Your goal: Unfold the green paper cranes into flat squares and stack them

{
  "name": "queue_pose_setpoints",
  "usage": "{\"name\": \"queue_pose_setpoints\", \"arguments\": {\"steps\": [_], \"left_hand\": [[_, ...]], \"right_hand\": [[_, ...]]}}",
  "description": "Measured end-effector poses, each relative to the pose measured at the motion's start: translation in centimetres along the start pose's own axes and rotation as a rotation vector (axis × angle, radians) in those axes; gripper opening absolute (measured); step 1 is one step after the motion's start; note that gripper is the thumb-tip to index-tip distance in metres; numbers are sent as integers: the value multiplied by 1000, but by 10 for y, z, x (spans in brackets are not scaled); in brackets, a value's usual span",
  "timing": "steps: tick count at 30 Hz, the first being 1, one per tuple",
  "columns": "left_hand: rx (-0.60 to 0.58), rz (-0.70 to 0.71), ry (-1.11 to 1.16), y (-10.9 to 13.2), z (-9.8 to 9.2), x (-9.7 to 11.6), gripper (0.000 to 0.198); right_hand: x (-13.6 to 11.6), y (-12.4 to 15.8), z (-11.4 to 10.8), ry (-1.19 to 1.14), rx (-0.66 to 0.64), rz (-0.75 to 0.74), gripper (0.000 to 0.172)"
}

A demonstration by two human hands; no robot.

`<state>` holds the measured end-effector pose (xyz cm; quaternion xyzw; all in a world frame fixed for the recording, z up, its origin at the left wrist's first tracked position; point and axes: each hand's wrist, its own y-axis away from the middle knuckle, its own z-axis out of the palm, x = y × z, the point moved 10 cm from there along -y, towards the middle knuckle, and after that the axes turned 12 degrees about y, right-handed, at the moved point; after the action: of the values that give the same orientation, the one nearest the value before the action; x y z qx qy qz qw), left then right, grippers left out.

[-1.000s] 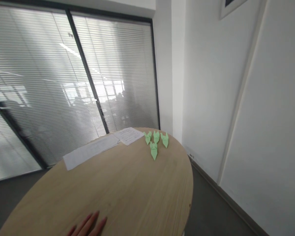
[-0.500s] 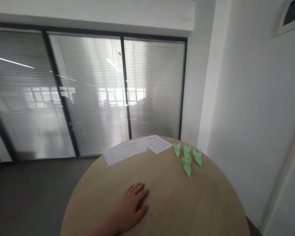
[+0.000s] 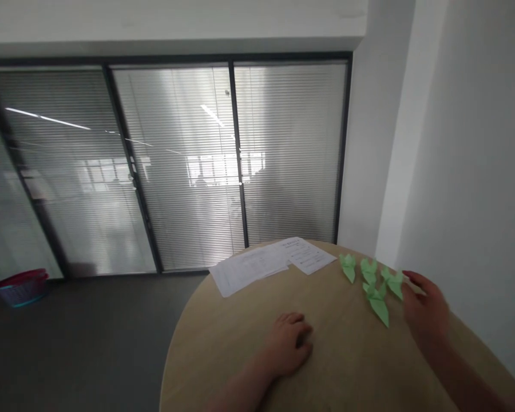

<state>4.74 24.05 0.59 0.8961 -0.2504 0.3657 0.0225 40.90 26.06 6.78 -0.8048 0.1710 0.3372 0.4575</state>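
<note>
On the round wooden table (image 3: 214,355), four green folded-paper figures are sitting close together near the far right edge: one on the left (image 3: 348,267), one in the back middle (image 3: 368,269), one in front (image 3: 377,304), and one on the right (image 3: 395,282). The right hand (image 3: 427,309) is reaching to the right figure from its outer side; thumb and fingers are standing slightly apart at the edge of the paper, but I cannot tell if they are gripping it. The left hand (image 3: 286,345) is resting on the table, well apart from the figures, its fingers loosely bent, with the thumb away from them, and it is holding nothing that I can see. White sheets (image 3: 251,268) are lying along the far edge, a printed sheet (image 3: 308,256) nearest to the figures. Behind, blinds (image 3: 296,154) are covering the glass panels, and a red-rimmed basket (image 3: 22,290) is standing on the floor (image 3: 90,343).
</note>
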Motion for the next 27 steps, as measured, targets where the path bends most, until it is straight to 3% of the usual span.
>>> {"name": "queue_pose_setpoints", "arguments": {"steps": [4, 7, 15, 21, 24, 25, 27], "left_hand": [[-43, -19, 39, -1, -2, -6, 46], [-69, -5, 34, -3, -2, -6, 48], [-66, 25, -6, -3, -2, -3, 45], [-30, -66, -227, 4, -4, 19, 48], [-116, -166, -330, 31, 20, 38, 60], [-164, -138, -336, 45, 36, 49, 67], [-260, 75, -381, 78, 77, 84, 69]], "right_hand": [[-4, 17, 32, 104, 48, -233, 41], [2, 22, 35, 154, 38, -303, 42], [34, 11, 44, 82, -113, -24, 48], [58, 14, 53, -7, -206, 136, 56], [67, 17, 55, -18, -243, 225, 59], [69, 18, 56, -20, -250, 248, 60], [74, 19, 58, -27, -253, 274, 59]]}}
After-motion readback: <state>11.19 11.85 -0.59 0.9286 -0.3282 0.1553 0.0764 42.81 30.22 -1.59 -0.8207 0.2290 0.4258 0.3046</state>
